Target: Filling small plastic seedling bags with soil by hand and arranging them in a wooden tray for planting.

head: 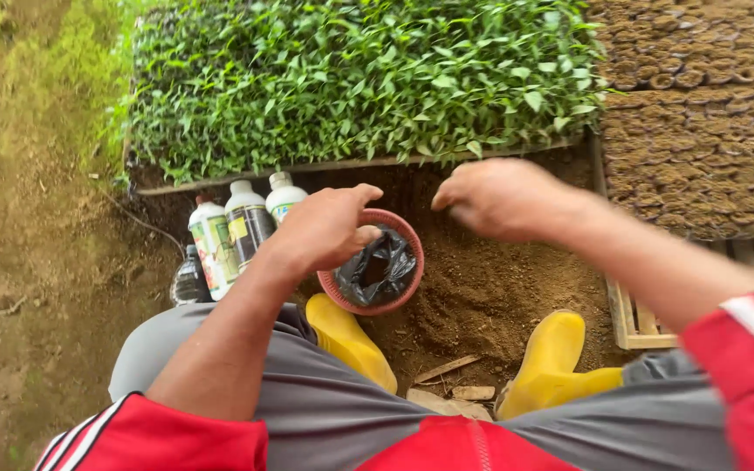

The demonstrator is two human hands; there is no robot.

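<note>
Seen from above, the person crouches over a patch of loose brown soil (482,288) with both hands out in front. The left hand (329,228) grips the rim of a small round reddish basket (399,301) at about the ten o'clock side of it, thumb hooked over the edge and the fingers curled on the outside. The basket sits on the ground just ahead of the left yellow boot (351,340) and holds a crumpled black plastic bag (377,270) that fills most of its bowl.

The right hand (495,199) hovers to the basket's two o'clock, apart from the rim, knuckles up and fingers bunched downward into a loose pinch; whether anything is held between the fingertips cannot be told. So the basket lies low and to the eight o'clock of the right hand, with the left hand plainly the nearer, being in contact. The basket is round, so it has no long axis to speak of.

At nine o'clock of the basket stand three white-capped bottles (246,222) and a darker one beside them. Beyond, at twelve o'clock, is a tray of green seedlings (351,78), and at two o'clock a block of soil-filled small pots (700,131). The right yellow boot (551,362) rests at the soil's five o'clock edge
</note>
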